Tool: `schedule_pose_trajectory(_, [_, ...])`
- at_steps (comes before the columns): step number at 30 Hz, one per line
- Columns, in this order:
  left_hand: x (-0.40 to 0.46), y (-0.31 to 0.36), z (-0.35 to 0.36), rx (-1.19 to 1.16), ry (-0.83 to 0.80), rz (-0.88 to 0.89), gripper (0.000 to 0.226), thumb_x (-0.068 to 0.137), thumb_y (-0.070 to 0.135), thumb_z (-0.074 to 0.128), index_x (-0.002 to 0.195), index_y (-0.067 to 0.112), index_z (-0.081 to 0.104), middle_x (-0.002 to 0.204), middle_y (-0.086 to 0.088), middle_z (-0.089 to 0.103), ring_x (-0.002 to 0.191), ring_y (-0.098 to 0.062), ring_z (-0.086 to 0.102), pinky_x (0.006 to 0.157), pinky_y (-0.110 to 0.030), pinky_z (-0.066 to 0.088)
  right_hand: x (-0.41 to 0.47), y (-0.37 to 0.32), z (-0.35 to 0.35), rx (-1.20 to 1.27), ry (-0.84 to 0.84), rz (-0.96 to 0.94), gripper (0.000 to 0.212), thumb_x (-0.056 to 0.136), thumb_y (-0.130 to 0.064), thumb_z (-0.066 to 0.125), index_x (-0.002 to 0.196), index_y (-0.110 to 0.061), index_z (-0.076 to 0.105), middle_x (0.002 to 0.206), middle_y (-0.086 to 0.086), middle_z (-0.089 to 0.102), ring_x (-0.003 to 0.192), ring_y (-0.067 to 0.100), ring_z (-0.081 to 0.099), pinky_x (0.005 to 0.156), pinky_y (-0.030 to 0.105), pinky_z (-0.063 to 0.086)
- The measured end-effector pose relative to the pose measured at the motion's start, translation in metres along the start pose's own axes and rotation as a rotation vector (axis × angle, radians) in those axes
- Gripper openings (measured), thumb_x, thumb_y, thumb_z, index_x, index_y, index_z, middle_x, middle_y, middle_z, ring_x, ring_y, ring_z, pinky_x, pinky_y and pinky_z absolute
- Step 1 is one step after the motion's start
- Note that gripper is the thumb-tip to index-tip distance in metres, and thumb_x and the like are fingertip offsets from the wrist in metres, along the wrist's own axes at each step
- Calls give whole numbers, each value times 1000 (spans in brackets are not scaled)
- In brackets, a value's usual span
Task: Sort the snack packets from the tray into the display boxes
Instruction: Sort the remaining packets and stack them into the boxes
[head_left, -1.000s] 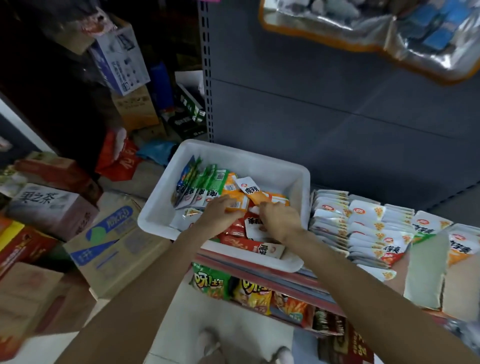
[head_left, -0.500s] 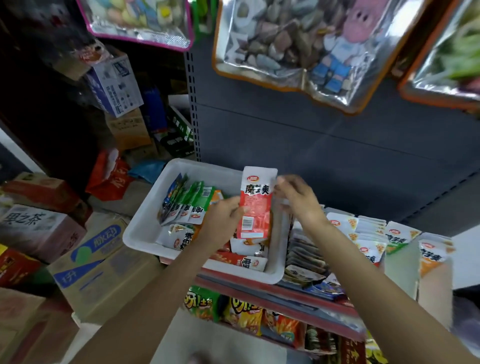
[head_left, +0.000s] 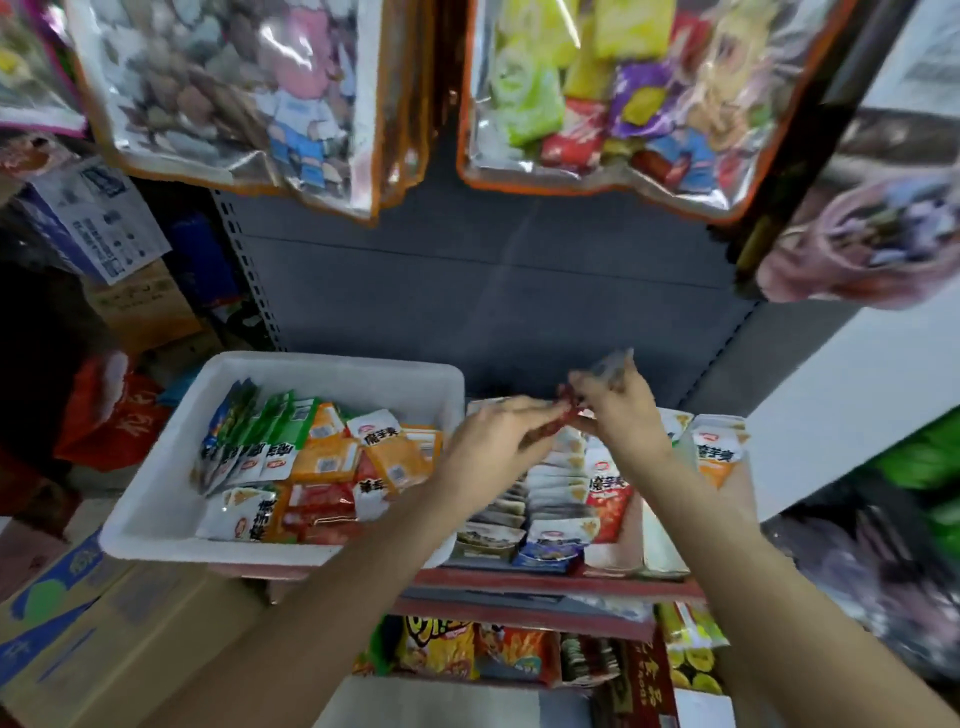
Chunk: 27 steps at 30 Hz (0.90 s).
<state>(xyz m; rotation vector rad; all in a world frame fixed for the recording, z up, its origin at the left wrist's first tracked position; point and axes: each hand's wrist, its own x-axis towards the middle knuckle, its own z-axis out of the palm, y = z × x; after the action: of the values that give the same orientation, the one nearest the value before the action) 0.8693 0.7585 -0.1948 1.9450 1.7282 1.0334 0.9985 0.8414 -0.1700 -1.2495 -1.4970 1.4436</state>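
Compared with half a second earlier, the red packet (head_left: 558, 423) is no longer held upright over the white tray (head_left: 156, 525); it has been carried rightward and is now held above the display boxes (head_left: 561, 499), blurred by motion and seen nearly edge-on. It is pinched between both hands: the left hand (head_left: 493, 447) is curled around its near end, and the right hand (head_left: 621, 415) grips its far end, with a second, silvery packet (head_left: 613, 364) also caught in the right fingers and sticking up above them. The view has also been tilted upward, so that more of the hanging clear bags (head_left: 234, 88) of sweets is seen at the top. The tray is left on the shelf's left end, overhanging the cardboard cartons (head_left: 104, 639) below, with green, orange, red and white packets (head_left: 322, 457) lying loose in its right half and bare floor along its left wall. The display boxes stand just right of the tray's right wall, touching or nearly so, and are filled with upright rows of packets, the rightmost box (head_left: 719, 457) being close to the shelf's right end. Open space is found between the hands and the grey back panel (head_left: 493, 291), and above the boxes up to the hanging bags.
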Motion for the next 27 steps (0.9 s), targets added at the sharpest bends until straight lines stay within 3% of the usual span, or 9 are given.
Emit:
schedule_pose_trajectory(2, [9,11,15,-49,-50,15,43,88,26,64,129,18,57,131,2,57,117,-12,54,101,-29,42,2,3,-27,-82,120,-50,20,87,-12,57,96,6,58,75,6,63,75,22,61,66,43,53])
schedule_pose_trajectory(4, [17,16,26,-10,-100,-4,56,86,33,66,137,20,48,141,4,47,127,-12,44,108,-28,34,1,4,-52,-43,184,-63,18,88,-6,58,70,-3,58,58,0,62,59,17,60,57,33,49])
schedule_pose_trajectory(8, [16,17,39,271,-340,-105,92,77,63,61,149,27,18,157,6,14,143,-13,12,116,-33,14,-2,11,-91,0,186,-69,11,89,-3,59,84,6,62,64,1,69,60,17,65,65,34,54])
schedule_pose_trajectory(12, [4,14,49,507,-522,-183,114,68,81,50,151,22,-2,158,0,-13,145,-15,-11,117,-35,1,0,31,-107,-91,122,-19,16,89,-2,59,75,-9,63,71,3,70,54,4,66,54,20,54])
schedule_pose_trajectory(14, [2,11,53,587,-530,-163,113,71,81,48,151,20,-4,158,-2,-13,145,-16,-12,116,-33,-3,0,43,-106,-188,72,23,17,89,-4,59,74,-11,62,77,7,70,54,3,65,55,18,52])
schedule_pose_trajectory(17, [1,9,56,592,-503,-140,105,78,73,49,151,20,-2,159,-2,-9,145,-15,-8,115,-30,-4,4,67,-100,-283,-12,56,3,88,-7,63,87,-8,66,91,12,72,73,18,69,70,33,54])
schedule_pose_trajectory(21, [0,10,56,541,-481,-152,95,83,64,52,151,21,2,159,0,-8,145,-14,-7,115,-29,-1,9,82,-93,-550,-103,-8,37,85,-12,68,121,-5,62,118,8,64,105,19,59,95,31,47])
schedule_pose_trajectory(24, [-2,10,58,516,-482,-193,95,82,62,54,151,24,1,159,3,-10,145,-13,-8,117,-36,5,9,89,-92,-892,-202,-194,29,88,-10,62,117,-9,65,121,8,64,108,23,58,81,17,37])
schedule_pose_trajectory(27, [-4,8,59,491,-470,-216,97,81,63,55,151,23,1,159,5,-10,145,-12,-8,118,-42,16,6,98,-92,-1044,-236,-332,28,91,-8,56,118,-13,64,116,7,60,105,23,56,83,25,43])
